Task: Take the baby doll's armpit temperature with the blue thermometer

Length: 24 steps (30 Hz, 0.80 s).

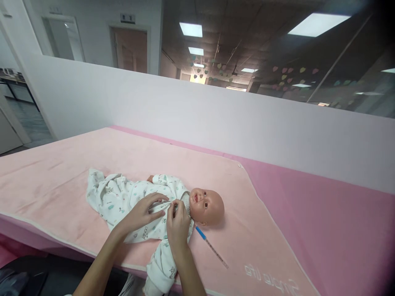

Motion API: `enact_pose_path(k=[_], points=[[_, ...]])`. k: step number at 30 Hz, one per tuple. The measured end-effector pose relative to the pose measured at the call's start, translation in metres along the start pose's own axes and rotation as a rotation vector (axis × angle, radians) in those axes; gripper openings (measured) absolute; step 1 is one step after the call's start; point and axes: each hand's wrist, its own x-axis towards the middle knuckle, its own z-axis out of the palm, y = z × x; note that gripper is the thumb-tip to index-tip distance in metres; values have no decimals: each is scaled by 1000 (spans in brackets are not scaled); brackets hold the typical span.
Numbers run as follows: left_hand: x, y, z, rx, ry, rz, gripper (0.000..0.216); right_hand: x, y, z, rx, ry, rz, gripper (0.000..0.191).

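White, green-printed cloth outfit (138, 191) looks light, floppy; and the right hand (178, 224) pinches its chest, sensible hold, left hand (140, 214) spread loosely!

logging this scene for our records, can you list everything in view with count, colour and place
doll: one, tan, lying on the blanket
patterned outfit: one, white with small prints, on the doll
slim stick: one, blue end, beside the doll's head
blanket: one, pale pink, under the doll
padded surface: one, deeper pink, under the blanket
low wall: one, white, behind the surface
brown door: one, upper left
sign: one, grey, above that door
ceiling lights: several, white, upper right
heart shapes: many, mixed colours, above the wall
left hand: one, bare, fingers spread on the outfit
right hand: one, bare, pinching the outfit near the neck
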Motion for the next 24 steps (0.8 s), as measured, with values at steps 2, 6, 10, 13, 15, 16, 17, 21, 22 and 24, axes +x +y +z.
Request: enact_pose_path(k=[2, 6, 10, 13, 15, 16, 17, 21, 22, 24], points=[[-1, 1, -3, 7, -54, 2, 37, 0, 0, 0, 2, -2, 6, 16], [0, 1, -5, 13, -50, -9, 37, 0, 0, 1, -2, 17, -15, 17], [1, -4, -4, -25, -40, -38, 37, 1, 0, 0, 19, 29, -20, 19], [2, -8, -5, -61, -41, -34, 37, 1, -1, -2, 43, 33, -16, 21], [3, -10, -5, -83, -42, -34, 35, 2, -1, -3, 44, 35, -14, 22], [3, -11, -5, -90, -42, -37, 34, 2, -1, -3, 42, 37, -16, 22], [4, -12, -5, -94, -41, -40, 34, 2, -1, -3, 41, 40, -19, 23], [4, -12, -4, -93, -30, -55, 31, 2, 0, -2, 52, 38, -11, 25], [4, -12, -4, -92, -29, -57, 30, 2, 1, -2, 56, 33, -5, 25], [4, -12, -4, -91, -29, -59, 30, 2, 1, -1, 61, 23, 6, 24]])
